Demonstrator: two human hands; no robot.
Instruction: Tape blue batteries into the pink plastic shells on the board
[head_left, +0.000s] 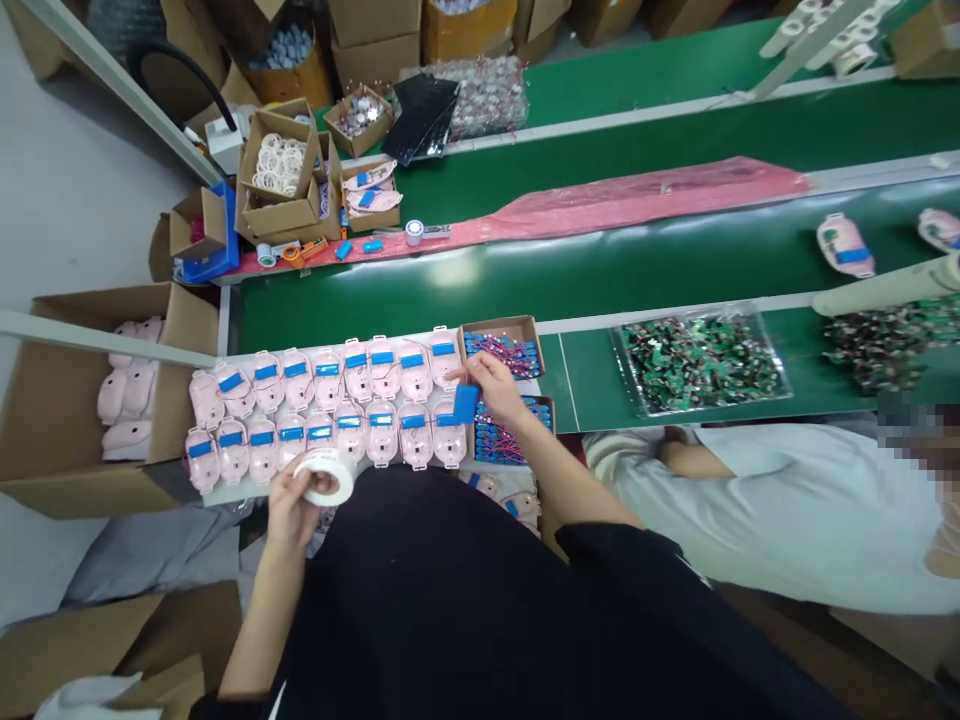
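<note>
The person's left hand (296, 510) sat at the lower middle of the frame, its fingers curled around a roll of white tape (328, 476) and its thumb against the roll's edge. The right hand (491, 388) was further up and to the right, pinching a blue wrapped pack (466, 403) between thumb and fingers, with the pack hanging just below the fingertips.

That hand hung over the right end of a white board (315, 480) carrying two rows of pink plastic shells (357, 372), most with a blue pack lying across them. Thin dark wires ran over several shells. Just beside the right hand were two small cardboard trays (501, 335) of blue packs with red and dark wires, one above the hand and one below it.

Left of the board, an open cardboard box (75, 470) held more pink shells. A green conveyor belt (390, 310) ran across the middle of the frame, with a clear tray of green circuit boards (701, 362) to the right. Further up at the left stood cardboard boxes, one holding white rubber bands (277, 165). A co-worker in a pale shirt (787, 510) leaned in at the right edge, apart from the person's hands.
</note>
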